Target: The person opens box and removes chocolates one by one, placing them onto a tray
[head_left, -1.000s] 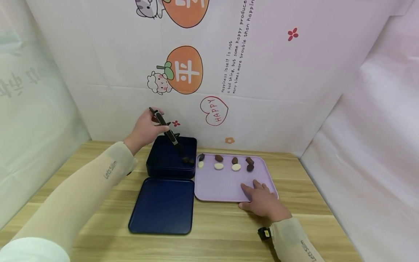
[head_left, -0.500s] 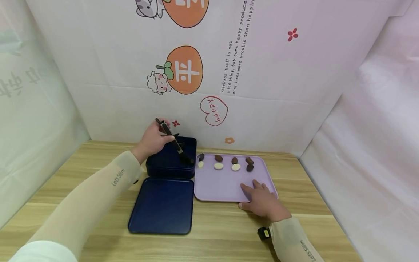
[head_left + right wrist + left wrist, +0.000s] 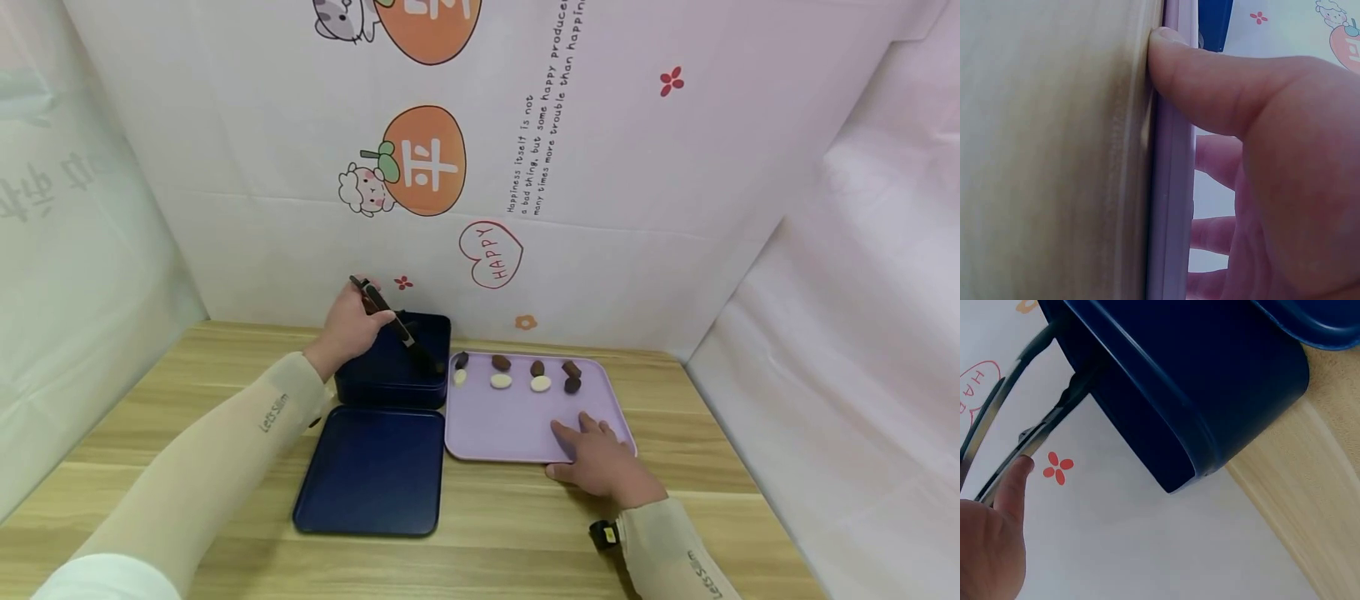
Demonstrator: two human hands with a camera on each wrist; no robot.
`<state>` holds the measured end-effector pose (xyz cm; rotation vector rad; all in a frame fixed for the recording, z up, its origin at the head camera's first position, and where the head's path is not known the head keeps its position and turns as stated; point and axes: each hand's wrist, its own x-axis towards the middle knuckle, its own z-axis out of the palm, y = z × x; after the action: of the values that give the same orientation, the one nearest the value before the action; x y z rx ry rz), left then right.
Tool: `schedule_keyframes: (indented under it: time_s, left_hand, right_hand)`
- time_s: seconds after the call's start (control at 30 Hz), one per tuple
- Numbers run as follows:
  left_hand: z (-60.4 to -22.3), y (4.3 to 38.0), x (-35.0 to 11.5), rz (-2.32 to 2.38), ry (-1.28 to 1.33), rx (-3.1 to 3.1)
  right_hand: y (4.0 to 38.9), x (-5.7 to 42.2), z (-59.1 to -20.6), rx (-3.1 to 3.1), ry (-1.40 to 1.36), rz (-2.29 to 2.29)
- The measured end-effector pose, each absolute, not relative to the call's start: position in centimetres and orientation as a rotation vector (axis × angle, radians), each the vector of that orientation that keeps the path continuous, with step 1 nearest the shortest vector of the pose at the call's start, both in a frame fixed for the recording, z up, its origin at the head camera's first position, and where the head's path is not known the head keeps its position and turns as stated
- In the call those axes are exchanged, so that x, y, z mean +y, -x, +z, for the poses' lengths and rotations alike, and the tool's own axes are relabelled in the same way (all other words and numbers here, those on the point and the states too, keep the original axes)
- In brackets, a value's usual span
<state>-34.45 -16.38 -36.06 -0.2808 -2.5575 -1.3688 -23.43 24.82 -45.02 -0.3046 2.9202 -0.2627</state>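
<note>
My left hand (image 3: pixel 352 323) holds black tongs (image 3: pixel 393 323) with silvery edges. They slant into a deep navy box (image 3: pixel 390 394), the dark tips low near its front right corner, over a small brownish piece (image 3: pixel 438 367). In the left wrist view, the thumb lies along one tong arm (image 3: pixel 1035 434) and the two arms stand apart, their ends hidden inside the box. My right hand (image 3: pixel 600 461) rests on the front right of a lilac tray (image 3: pixel 495 427), fingers spread over it. Its thumb (image 3: pixel 1188 69) touches the tray's outer edge in the right wrist view.
Small oval pieces sit along the tray's far side in two rows, brown ones (image 3: pixel 501 362) and white ones (image 3: pixel 540 383) among them. A flat navy lid (image 3: pixel 371 472) lies before the box. Behind stands a printed white backdrop (image 3: pixel 600 275), close to the box.
My left hand has moved down and right, lowering the tongs further into the box; in the last half second it shifts only slightly. My right hand stays on the tray.
</note>
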Motion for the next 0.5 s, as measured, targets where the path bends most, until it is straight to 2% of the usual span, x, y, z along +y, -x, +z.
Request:
schedule_keyframes:
  time_s: [0.2, 0.5]
  left_hand:
    - [-36.1, 34.5, -17.2, -1.389, 0.125, -2.529]
    - [-35.7, 34.2, -18.4, -1.618, -0.373, -2.348]
  right_hand:
    - [23.5, 24.9, -45.1, 2.924, 0.312, -0.246]
    - [23.7, 25.0, -45.3, 2.923, 0.316, -0.245]
